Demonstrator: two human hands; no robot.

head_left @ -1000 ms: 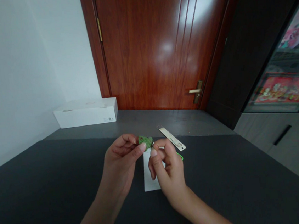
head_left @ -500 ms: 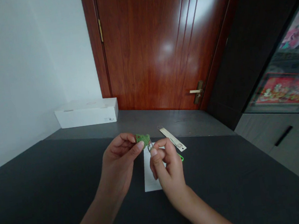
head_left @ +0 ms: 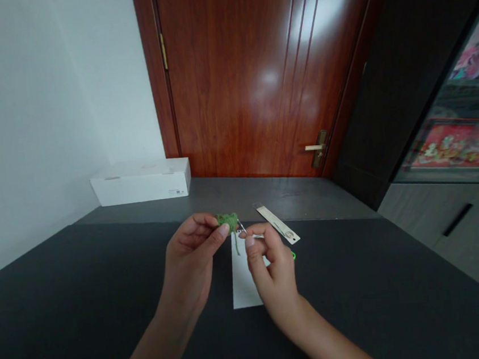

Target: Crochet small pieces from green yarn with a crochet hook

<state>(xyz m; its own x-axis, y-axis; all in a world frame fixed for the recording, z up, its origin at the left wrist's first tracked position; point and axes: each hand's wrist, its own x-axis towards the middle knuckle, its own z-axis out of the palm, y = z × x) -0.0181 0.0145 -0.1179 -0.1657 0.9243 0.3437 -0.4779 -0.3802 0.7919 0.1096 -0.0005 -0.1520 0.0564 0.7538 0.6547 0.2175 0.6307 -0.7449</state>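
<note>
My left hand [head_left: 190, 259] pinches a small green crocheted piece [head_left: 228, 221] between thumb and forefinger, with a short green strand hanging down from it. My right hand [head_left: 272, 264] is closed round a thin metal hook [head_left: 241, 225] whose tip points at the green piece. A bit of bright green [head_left: 292, 254] shows behind my right hand; I cannot tell what it is. Both hands hover just above a white sheet of paper [head_left: 242, 285] on the dark table [head_left: 65, 312].
A narrow beige packet [head_left: 278, 224] lies on the table beyond my right hand. A white box [head_left: 141, 181] rests on the grey floor by the wall. A red-brown door [head_left: 254, 75] with a brass handle [head_left: 315, 147] stands behind, a dark cabinet to its right.
The green piece has shrunk a little between my left fingers and a strand now hangs below it. My right hand has shifted slightly right and down with the hook.
</note>
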